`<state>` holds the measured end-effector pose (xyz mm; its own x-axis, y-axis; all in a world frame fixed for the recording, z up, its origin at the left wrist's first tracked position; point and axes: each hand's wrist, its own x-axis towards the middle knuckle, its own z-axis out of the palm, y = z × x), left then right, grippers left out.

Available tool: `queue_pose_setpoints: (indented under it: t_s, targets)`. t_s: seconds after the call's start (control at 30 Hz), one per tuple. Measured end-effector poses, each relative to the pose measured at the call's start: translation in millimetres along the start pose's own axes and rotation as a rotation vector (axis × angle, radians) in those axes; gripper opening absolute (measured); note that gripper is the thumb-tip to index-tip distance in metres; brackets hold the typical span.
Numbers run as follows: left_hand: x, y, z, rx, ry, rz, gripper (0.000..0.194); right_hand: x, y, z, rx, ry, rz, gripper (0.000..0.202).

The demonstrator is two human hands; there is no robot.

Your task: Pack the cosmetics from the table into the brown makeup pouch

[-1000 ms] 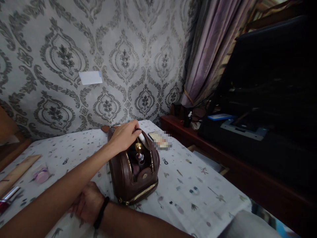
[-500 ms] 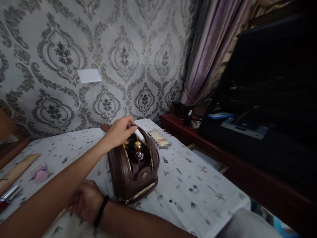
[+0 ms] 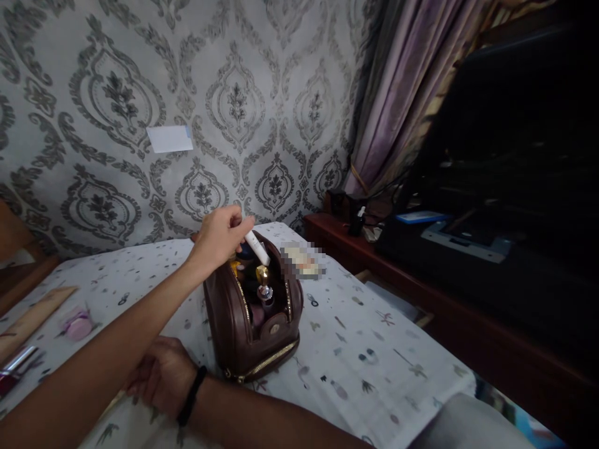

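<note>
My left hand (image 3: pixel 223 236) is closed in a pinch on the upper end of a slim white tube (image 3: pixel 258 248). The tube slants down over the mouth of a brown leather cosmetic bag (image 3: pixel 231 330), which stands unzipped on the bed-like surface. A gold-capped bottle (image 3: pixel 264 275) shows inside the bag, below the tube's lower end, among other dim items. Under my left forearm lies my right hand (image 3: pixel 166 374), a black band on its wrist. Its fingers are curled and partly covered; what they hold, if anything, is hidden.
A patterned white cloth (image 3: pixel 346 374) covers the surface. Left lie a wooden strip (image 3: pixel 35 318), a pink round item (image 3: pixel 78 325) and a shiny red-and-silver tube (image 3: pixel 16 372). A blurred phone-like item (image 3: pixel 303 260) is behind the bag. Right stands a dark red desk (image 3: pixel 402 287) with a large black screen.
My left hand has lifted slightly up and left with the white tube, so more of the tube shows above the bag. My right hand has stayed in place.
</note>
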<state>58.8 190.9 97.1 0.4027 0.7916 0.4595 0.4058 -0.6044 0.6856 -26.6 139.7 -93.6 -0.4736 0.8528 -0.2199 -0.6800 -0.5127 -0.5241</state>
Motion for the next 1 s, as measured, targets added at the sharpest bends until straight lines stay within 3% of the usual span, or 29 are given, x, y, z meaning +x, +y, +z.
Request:
queue_pose_setpoints:
  t_s: [0.5, 0.77, 0.9, 1.0]
  targets:
    - [-4, 1, 23.4, -0.012, -0.143, -0.168, 0.038, 8, 7, -3, 0.009, -0.011, -0.099, 0.015]
    - [-1, -6, 32.5, 0.244, -0.193, 0.021, 0.044, 10, 4, 2, 0.04, 0.06, -0.053, 0.016]
    - [1, -4, 30.1, 0.322, -0.262, 0.035, 0.042, 11, 5, 1, 0.022, 0.053, -0.038, 0.019]
    - [2, -6, 26.1, 0.256, -0.351, 0.018, 0.035, 11, 8, -2, -0.001, 0.027, -0.067, 0.016]
